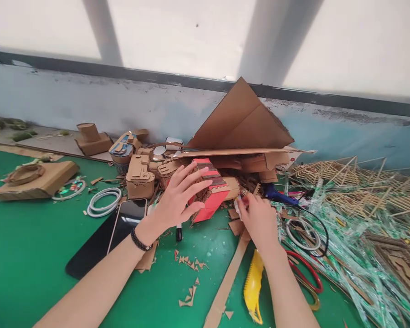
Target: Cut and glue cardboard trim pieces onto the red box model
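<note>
My left hand (177,198), fingers spread, is over the left side of a red cardboard model (210,207) with brown corrugated strips across its top. Whether the fingertips touch it I cannot tell. Right of the model, my right hand (259,216) is closed, with a small white object (237,208) at its fingertips; its kind is not clear. A long cardboard strip (227,284) runs toward me from below that hand. A yellow-handled tool (253,288) lies beside my right forearm. Under my left hand, a black marker (179,232) partly shows.
A phone (128,223) lies on a dark slab on the green table (30,255). Cardboard models (140,175) stand behind it. Cardboard sheets (242,120) lean by the wall. A blue glue gun (280,195), red-handled scissors (309,269) and piled sticks (351,182) are at right.
</note>
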Tool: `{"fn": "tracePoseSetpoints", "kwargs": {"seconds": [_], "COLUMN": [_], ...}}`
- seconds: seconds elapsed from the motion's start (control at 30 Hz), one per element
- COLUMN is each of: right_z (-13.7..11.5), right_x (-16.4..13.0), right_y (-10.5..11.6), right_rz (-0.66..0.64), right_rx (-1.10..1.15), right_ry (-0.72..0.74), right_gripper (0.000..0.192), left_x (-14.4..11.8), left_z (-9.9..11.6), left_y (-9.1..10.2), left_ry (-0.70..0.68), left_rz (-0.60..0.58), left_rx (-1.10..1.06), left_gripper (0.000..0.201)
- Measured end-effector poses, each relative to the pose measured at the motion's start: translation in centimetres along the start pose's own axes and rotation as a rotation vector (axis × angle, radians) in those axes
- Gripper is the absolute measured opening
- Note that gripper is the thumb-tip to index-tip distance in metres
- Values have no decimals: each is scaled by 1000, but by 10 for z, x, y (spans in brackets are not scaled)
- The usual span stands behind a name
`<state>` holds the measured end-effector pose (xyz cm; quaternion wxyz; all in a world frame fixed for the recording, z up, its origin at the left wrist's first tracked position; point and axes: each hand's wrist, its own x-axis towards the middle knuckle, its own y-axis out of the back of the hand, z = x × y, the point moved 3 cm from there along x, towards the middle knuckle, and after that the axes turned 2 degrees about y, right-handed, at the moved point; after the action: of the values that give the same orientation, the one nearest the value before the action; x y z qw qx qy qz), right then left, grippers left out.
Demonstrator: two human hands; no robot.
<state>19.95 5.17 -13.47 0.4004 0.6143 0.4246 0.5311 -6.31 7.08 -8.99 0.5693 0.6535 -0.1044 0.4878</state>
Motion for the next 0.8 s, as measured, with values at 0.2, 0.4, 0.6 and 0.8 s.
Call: {"fn": "tracePoseSetpoints", "kwargs": {"seconds": [0.2, 0.4, 0.6, 0.8], "right_z": [-55, -126, -129, -119], "right_x": [-42, -78, -81, -76], "right_y": [34, 13, -6, 3], "right_rz": [226, 62, -63, -51], "right_rx": [546, 329, 127, 319], "right_ry": [470, 851, 803, 736], "right_gripper": [44, 26, 13, 12], "left_x": [0, 2, 4, 5], "left_z": [-7, -6, -3, -2], "left_y": [7, 16, 15, 13], "left_ry": [-16, -60, -46, 36], "left_rz": [70, 214, 259, 267], "left_rx": [-82, -155, -196, -215], "left_gripper": [38, 39, 43, 51]}}
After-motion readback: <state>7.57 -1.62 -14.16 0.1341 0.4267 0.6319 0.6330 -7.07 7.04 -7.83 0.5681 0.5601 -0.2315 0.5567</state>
